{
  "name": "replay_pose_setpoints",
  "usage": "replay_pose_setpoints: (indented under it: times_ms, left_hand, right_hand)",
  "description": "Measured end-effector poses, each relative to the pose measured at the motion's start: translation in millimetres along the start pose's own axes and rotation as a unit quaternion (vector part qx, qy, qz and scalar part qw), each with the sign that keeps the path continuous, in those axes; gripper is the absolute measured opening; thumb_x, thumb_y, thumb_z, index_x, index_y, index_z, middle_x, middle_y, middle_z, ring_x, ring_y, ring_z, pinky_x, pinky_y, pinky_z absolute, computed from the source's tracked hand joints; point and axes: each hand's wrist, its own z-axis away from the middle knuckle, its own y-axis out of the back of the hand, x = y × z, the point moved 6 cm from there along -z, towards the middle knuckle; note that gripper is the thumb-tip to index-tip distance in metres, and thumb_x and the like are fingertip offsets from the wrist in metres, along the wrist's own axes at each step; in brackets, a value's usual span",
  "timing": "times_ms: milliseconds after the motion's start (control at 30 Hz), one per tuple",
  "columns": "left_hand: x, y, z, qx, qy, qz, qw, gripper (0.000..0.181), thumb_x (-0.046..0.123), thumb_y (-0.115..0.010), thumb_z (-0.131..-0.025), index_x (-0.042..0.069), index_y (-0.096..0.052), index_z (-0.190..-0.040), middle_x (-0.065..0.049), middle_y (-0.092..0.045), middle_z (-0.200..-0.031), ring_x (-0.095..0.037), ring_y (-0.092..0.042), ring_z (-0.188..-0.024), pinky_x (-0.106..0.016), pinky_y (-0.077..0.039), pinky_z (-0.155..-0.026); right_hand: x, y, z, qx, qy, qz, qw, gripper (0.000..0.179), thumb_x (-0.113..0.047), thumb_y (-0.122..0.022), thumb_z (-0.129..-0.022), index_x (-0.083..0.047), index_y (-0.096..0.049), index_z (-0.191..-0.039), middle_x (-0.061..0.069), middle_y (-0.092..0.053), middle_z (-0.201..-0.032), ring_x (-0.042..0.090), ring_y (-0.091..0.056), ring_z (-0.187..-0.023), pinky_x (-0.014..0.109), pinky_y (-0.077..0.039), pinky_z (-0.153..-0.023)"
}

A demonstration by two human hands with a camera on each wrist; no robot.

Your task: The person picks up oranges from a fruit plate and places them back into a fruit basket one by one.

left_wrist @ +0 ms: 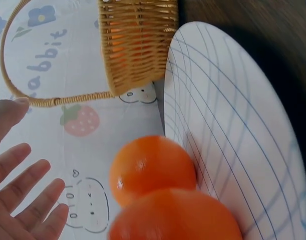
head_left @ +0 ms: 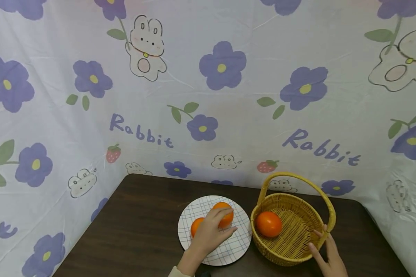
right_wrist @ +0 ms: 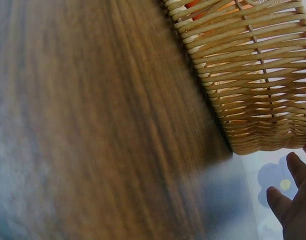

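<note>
- see a printed cloth at 12 o'clock, behind everything, white with purple flowers, rabbits and strawberries.
- in front of it, find a dark wooden table.
- at 3 o'clock on the table, see a yellow wicker basket, upright, with its handle arching over the mouth.
- just beside it, at the basket's 9 o'clock, find a round white plate, flat, patterned with a bluish grid.
- above the plate, see the left hand, wrist towards 7 o'clock, fingers loosely spread, gripping nothing; apart from the fruit in the left wrist view.
- at the basket's 4 o'clock, see the right hand by the handle's foot, fingers extended at the rim, not curled round it.
- inside the basket, towards 9 o'clock, find one glossy orange fruit.
- on the plate, find an orange fruit at 1 o'clock, partly behind the left fingers in the head view, and another fruit at 9 o'clock, partly hidden by the hand.
</note>
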Motion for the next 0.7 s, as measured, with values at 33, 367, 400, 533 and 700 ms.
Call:
replay_pose_setpoints:
  times_ms: [33, 367, 400, 533, 700]
  left_hand:
    - [-1.9, 1.8, 0.9, 0.003, 0.001, 0.001, 1.0000, 0.048, 0.032, -0.073, -0.079, 0.017, -0.059, -0.122, 0.000, -0.058, -0.119, -0.015, -0.058, -0.105, -0.024, -0.052, -0.080]
    - [-24.7, 16.5, 14.0, 0.023, 0.033, -0.042, 0.9983, 0.049, 0.037, -0.075, -0.076, 0.013, -0.063, -0.117, -0.001, -0.059, -0.118, -0.016, -0.056, -0.108, -0.035, -0.052, -0.085]
    - [-26.8, 17.4, 15.5, 0.020, 0.038, -0.041, 0.9982, 0.050, 0.036, -0.076, -0.075, 0.013, -0.062, -0.118, -0.001, -0.059, -0.119, -0.017, -0.055, -0.110, -0.036, -0.051, -0.087]
    - [-36.3, 20.2, 21.1, 0.019, 0.058, -0.038, 0.9975, 0.052, 0.032, -0.078, -0.074, 0.014, -0.062, -0.120, -0.002, -0.058, -0.122, -0.019, -0.054, -0.113, -0.039, -0.049, -0.090]
    - [-46.0, 23.2, 28.1, 0.015, 0.093, -0.035, 0.9949, 0.054, 0.034, -0.078, -0.074, 0.014, -0.061, -0.121, -0.004, -0.056, -0.125, -0.021, -0.052, -0.115, -0.041, -0.050, -0.089]
  right_hand:
    - [-0.5, 0.0, -0.2, 0.000, 0.001, -0.001, 1.0000, 0.079, -0.045, -0.042, -0.096, -0.026, 0.017, -0.145, 0.029, -0.022, -0.144, 0.051, -0.009, -0.134, 0.071, -0.020, -0.091]
    - [-1.0, -2.5, -2.3, 0.001, 0.005, 0.001, 1.0000, 0.079, -0.044, -0.042, -0.097, -0.021, 0.015, -0.147, 0.030, -0.021, -0.145, 0.048, -0.001, -0.136, 0.072, -0.018, -0.092]
    - [-0.6, -2.4, -2.2, 0.002, 0.002, 0.002, 1.0000, 0.080, -0.045, -0.042, -0.096, -0.020, 0.014, -0.147, 0.030, -0.020, -0.145, 0.048, -0.001, -0.136, 0.072, -0.019, -0.091]
    - [1.3, -1.6, -1.4, 0.002, -0.006, 0.000, 1.0000, 0.081, -0.045, -0.042, -0.096, -0.018, 0.015, -0.147, 0.030, -0.021, -0.144, 0.050, -0.005, -0.135, 0.072, -0.020, -0.091]
    - [2.4, -1.1, -1.7, 0.005, -0.003, 0.000, 1.0000, 0.081, -0.044, -0.042, -0.096, -0.019, 0.015, -0.147, 0.029, -0.023, -0.144, 0.051, -0.010, -0.133, 0.071, -0.022, -0.090]
